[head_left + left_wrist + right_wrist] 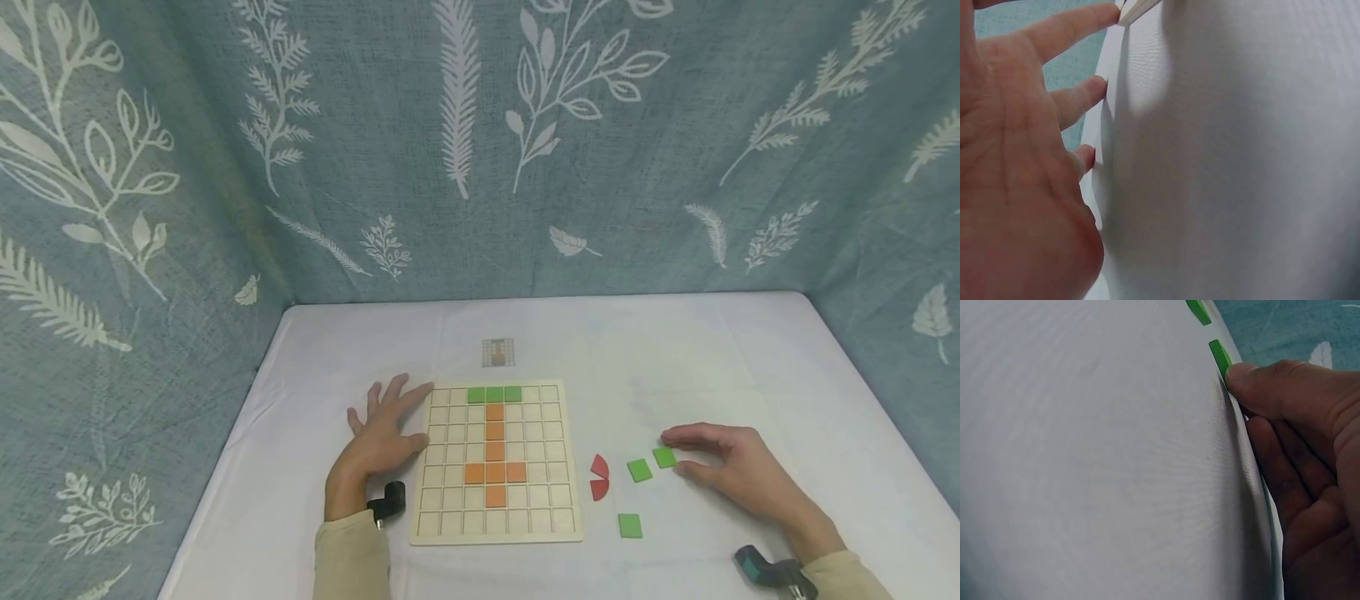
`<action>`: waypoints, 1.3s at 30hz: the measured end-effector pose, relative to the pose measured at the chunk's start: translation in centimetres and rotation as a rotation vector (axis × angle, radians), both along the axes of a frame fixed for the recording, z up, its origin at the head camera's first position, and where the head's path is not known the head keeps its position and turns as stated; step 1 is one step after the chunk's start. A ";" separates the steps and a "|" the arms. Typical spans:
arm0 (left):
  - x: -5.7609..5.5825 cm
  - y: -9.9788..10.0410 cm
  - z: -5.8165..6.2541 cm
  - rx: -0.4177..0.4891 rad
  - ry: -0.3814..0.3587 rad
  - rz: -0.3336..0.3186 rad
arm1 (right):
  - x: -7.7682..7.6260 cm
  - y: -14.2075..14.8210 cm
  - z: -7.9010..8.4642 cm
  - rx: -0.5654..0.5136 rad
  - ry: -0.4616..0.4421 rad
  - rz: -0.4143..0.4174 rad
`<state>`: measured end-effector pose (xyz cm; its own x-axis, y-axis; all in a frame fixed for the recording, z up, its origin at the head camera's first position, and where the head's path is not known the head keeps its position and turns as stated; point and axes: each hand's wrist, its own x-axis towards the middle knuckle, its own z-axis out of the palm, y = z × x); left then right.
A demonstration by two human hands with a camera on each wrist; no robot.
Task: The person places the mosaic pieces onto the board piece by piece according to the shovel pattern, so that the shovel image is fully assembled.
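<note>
A pale wooden grid board (450, 525) lies on the table with three green tiles (494, 395) in its top row and an orange cross of tiles (495, 473) below. My left hand (382, 437) has its fingers spread, with index finger and thumb touching the board's left edge. To the right of the board, my right hand (738, 462) pinches a green square tile (664, 457) between thumb and index finger. In the right wrist view the thumb meets the end of that tile (1220, 361). Another green tile (639, 471) lies just left of it.
Two red curved pieces (599, 477) lie beside the board's right edge. A further green tile (630, 526) sits nearer the front. Behind the board is a small patterned card (498, 352). A blue-green leaf-print curtain (480, 233) hangs around the white table (675, 350).
</note>
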<state>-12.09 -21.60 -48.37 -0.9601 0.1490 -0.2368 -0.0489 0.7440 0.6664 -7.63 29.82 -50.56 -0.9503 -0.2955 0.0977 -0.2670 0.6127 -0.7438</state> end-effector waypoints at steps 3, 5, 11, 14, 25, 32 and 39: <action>0.0 0.0 0.0 -0.003 0.001 0.000 | 0.0 -0.1 -0.2 0.020 0.039 -0.009; 0.0 0.0 -0.1 -0.006 0.001 -0.001 | 0.1 -0.2 -0.2 0.039 0.061 -0.019; -0.1 0.0 -0.1 -0.008 0.000 0.000 | 0.0 -0.6 -0.3 0.087 0.093 -0.046; -0.1 0.0 0.0 -0.001 0.004 0.004 | -0.2 -0.7 -0.3 0.095 0.089 -0.054; 0.2 0.2 0.5 0.018 0.005 0.020 | 0.3 -1.7 1.5 -0.014 0.021 -0.059; 0.3 0.3 0.5 0.016 0.001 0.023 | 0.8 -3.7 2.4 -0.145 0.053 -0.023; 0.2 0.3 0.3 0.010 -0.008 0.030 | 1.4 -6.2 2.4 -0.269 0.068 0.014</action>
